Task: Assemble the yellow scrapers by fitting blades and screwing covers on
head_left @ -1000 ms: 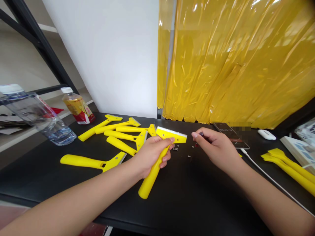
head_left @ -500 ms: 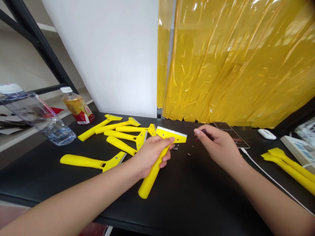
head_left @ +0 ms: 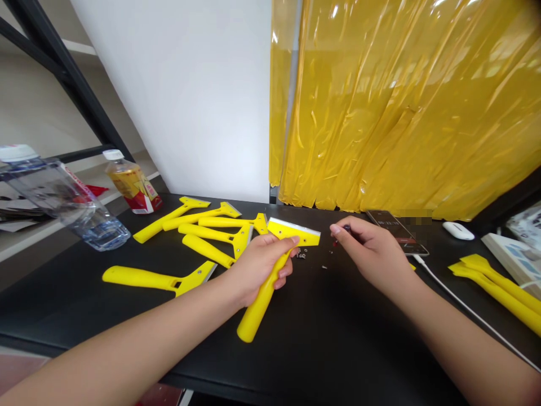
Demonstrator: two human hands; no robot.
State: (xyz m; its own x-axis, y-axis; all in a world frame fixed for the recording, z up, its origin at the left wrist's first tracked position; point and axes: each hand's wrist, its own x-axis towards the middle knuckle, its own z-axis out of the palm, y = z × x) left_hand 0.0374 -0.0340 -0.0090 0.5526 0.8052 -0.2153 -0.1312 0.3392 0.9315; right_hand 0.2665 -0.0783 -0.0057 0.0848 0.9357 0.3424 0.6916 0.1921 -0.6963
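Yellow plastic forms the bladed scraper (head_left: 262, 301) over the tabletop (head_left: 321, 344), its neck clamped in the closed fingers of the left hand (head_left: 256, 265). Right of that scraper, the right hand (head_left: 372, 248) has thumb and fingers pinched together on a small dark tool (head_left: 347, 228), mostly hidden. Small metal fasteners (head_left: 301, 256) lie just beside the scraper's head, and several loose scrapers (head_left: 205, 232) lie to its left.

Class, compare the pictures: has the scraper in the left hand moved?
No. The held scraper keeps the same place below the yellow curtain, with no visible shift either way.
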